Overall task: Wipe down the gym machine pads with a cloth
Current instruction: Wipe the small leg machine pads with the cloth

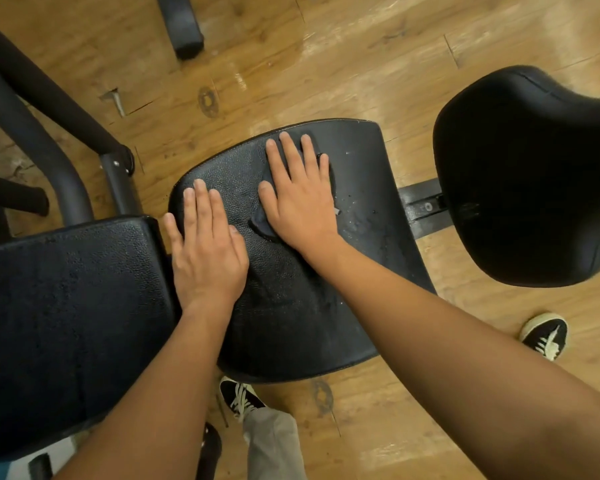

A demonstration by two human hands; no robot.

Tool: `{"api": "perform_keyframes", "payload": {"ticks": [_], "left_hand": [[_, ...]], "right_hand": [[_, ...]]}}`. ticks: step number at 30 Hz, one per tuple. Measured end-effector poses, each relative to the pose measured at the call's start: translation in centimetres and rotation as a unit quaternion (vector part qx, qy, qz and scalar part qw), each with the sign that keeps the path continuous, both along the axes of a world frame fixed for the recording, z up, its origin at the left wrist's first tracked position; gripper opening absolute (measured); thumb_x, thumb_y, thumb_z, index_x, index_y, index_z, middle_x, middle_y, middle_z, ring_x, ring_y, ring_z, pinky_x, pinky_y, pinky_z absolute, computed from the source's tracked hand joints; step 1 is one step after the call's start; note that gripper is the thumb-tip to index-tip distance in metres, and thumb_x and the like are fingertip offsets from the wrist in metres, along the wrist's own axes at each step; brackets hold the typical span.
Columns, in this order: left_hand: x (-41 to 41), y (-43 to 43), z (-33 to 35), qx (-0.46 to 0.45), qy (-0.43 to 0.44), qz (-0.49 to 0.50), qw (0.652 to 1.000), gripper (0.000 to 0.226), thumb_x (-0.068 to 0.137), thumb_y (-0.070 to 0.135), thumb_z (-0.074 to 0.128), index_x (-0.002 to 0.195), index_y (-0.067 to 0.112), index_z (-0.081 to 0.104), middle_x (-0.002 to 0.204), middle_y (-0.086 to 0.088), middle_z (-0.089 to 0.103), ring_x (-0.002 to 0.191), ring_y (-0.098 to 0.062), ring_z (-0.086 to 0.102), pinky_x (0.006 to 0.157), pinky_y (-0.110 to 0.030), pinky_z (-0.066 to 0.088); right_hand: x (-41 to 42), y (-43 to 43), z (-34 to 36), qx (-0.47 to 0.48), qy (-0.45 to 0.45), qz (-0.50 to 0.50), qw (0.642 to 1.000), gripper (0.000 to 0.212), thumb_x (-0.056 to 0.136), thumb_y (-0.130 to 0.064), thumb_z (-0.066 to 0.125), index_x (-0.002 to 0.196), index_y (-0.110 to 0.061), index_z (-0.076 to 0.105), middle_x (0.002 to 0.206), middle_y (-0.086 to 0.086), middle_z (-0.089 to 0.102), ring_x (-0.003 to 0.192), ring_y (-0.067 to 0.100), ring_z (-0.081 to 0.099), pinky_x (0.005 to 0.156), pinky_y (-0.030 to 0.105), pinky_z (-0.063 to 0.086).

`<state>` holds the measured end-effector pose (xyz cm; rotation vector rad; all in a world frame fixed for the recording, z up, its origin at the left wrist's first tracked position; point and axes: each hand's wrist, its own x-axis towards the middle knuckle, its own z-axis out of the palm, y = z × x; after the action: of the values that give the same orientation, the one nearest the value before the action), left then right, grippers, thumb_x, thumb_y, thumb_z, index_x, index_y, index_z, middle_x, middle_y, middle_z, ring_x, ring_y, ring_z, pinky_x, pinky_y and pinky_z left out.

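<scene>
A black seat pad (361, 271) of the gym machine fills the middle of the view, with wet droplets on its right part. My right hand (300, 199) lies flat with straight fingers on a dark cloth (262, 226), pressing it onto the pad's far half. Most of the cloth is hidden under the hand. My left hand (207, 251) rests flat on the pad's left edge, fingers straight, holding nothing. A second black pad (66, 323) adjoins on the left, and a third rounded black pad (527, 174) stands at the right.
Dark metal frame tubes (42, 109) run across the upper left, and a black bar (425, 207) joins the middle and right pads. Another pad end (184, 26) shows at the top. My shoes (546, 336) stand on the wooden floor (326, 64).
</scene>
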<state>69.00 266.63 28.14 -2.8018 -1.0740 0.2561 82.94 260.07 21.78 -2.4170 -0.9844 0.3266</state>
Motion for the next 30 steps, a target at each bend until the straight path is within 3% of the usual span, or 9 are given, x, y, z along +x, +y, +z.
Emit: {"api": "perform_keyframes", "payload": {"ticks": [11, 20, 30], "left_hand": [[0.0, 0.1, -0.5, 0.000, -0.028, -0.027, 0.999, 0.061, 0.102, 0.027, 0.029, 0.157, -0.001, 0.029, 0.167, -0.015, 0.019, 0.156, -0.027, 0.015, 0.124, -0.052, 0.013], [0.0, 0.2, -0.5, -0.003, -0.042, -0.021, 0.999, 0.061, 0.102, 0.028, 0.027, 0.158, 0.002, 0.029, 0.168, -0.012, 0.019, 0.156, -0.023, 0.014, 0.125, -0.050, 0.011], [0.0, 0.2, -0.5, -0.011, -0.056, -0.018, 0.998, 0.059, 0.103, 0.026, 0.035, 0.157, 0.003, 0.030, 0.168, -0.011, 0.019, 0.156, -0.024, 0.016, 0.125, -0.050, 0.012]], "right_hand": [[-0.7, -2.3, -0.7, 0.028, 0.010, 0.025, 0.999, 0.062, 0.104, -0.042, 0.040, 0.160, -0.016, 0.032, 0.168, 0.006, 0.024, 0.156, 0.035, 0.013, 0.123, 0.055, 0.015], [0.8, -0.6, -0.3, 0.012, 0.029, 0.010, 0.999, 0.062, 0.103, -0.040, 0.037, 0.160, -0.016, 0.031, 0.168, 0.007, 0.024, 0.156, 0.036, 0.013, 0.122, 0.057, 0.016], [-7.0, -9.6, 0.7, -0.029, 0.054, 0.043, 0.997, 0.060, 0.105, -0.039, 0.038, 0.161, -0.017, 0.030, 0.170, 0.005, 0.021, 0.156, 0.036, 0.011, 0.123, 0.057, 0.017]]}}
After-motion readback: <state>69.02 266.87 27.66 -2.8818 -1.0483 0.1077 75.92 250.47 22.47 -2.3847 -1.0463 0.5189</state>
